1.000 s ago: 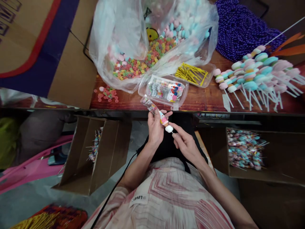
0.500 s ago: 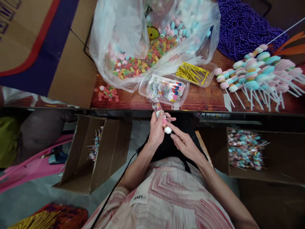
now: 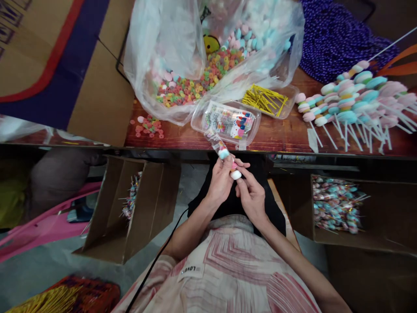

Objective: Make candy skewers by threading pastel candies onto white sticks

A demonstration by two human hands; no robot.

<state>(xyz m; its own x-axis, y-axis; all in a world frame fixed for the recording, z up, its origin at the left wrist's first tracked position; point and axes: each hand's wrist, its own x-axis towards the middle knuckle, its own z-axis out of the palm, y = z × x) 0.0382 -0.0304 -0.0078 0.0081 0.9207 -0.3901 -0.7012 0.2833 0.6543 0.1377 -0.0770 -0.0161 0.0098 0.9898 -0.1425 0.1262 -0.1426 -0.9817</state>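
My left hand [image 3: 222, 180] is closed around a candy skewer [image 3: 236, 174] with white, pink, orange and pale blue pieces. A clear printed wrapper [image 3: 213, 140] covers its far end and sticks out beyond my fingers. My right hand [image 3: 253, 195] pinches at the skewer's near end, below the white piece; the stick there is mostly hidden by the fingers. Just beyond, on the table, a clear plastic tray [image 3: 252, 138] holds a stack of printed wrappers [image 3: 224, 118]. Yellow twist ties [image 3: 265, 101] lie in another tray behind it.
A large plastic bag [image 3: 140, 82] of ring candies and marshmallows stands on the table [image 3: 182, 138]. Loose ring candies [image 3: 148, 127] lie left. Unwrapped skewers [image 3: 355, 98] are piled right, near purple cord [image 3: 339, 39]. Cardboard boxes [image 3: 153, 204] with wrapped skewers [image 3: 339, 204] flank my lap.
Both hands have shifted slightly right with the skewer. My right fingers have closed in at its near end, and more of the wrapped far end shows beyond my left hand.
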